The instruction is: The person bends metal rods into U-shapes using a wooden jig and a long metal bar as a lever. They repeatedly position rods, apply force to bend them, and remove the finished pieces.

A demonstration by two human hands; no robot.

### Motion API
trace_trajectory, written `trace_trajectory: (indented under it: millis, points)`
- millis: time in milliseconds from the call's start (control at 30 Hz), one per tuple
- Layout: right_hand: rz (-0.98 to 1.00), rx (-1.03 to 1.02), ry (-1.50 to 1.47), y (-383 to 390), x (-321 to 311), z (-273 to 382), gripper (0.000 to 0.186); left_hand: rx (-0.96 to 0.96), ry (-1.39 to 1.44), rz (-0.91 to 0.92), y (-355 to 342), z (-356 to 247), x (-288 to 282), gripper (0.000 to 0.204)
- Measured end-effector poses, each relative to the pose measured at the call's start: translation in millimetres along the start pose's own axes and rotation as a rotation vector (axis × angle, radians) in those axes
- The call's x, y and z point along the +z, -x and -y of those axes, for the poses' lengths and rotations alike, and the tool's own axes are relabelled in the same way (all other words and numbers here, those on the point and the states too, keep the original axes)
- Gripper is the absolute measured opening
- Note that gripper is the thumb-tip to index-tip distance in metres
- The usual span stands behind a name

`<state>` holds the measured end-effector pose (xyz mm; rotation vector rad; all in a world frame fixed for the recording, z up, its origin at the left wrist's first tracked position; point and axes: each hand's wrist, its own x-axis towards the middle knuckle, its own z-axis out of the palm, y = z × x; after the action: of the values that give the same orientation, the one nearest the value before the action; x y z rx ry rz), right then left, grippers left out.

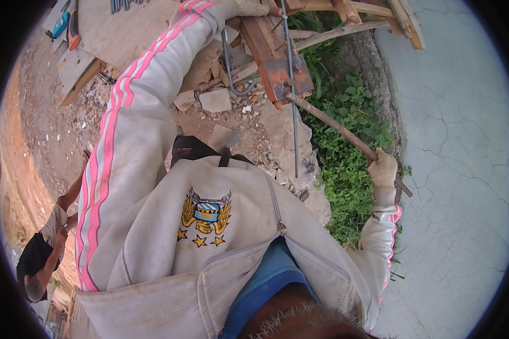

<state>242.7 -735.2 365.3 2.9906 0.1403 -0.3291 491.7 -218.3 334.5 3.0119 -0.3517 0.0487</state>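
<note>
My right hand, in a pale work glove, is closed around a long rusty steel bar. The bar's far end meets a rusty metal plate with pegs, fixed on a wooden beam. A thin straight steel rod lies across the plate and sticks out toward me. At the top edge my left hand, also gloved, is partly cut off by the frame; its fingertips close on the rod's far part. Left of the beam hangs a rod bent into a hook.
A cracked pale wall runs along the right, with green plants beside it. Wooden boards at the upper left bear short steel rods, a teal tool and an orange-handled tool. Another person is at the far left.
</note>
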Motion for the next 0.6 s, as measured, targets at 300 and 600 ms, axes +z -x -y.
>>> trace_trajectory:
  millis: [300,600]
  points:
    - [-0.04,0.113,-0.022,20,21,13,0.007,-0.033,0.073,0.112,-2,8,-4,0.098]
    - [0.248,0.266,-0.092,60,12,-116,0.021,0.004,-0.01,0.008,1,-13,-23,0.1]
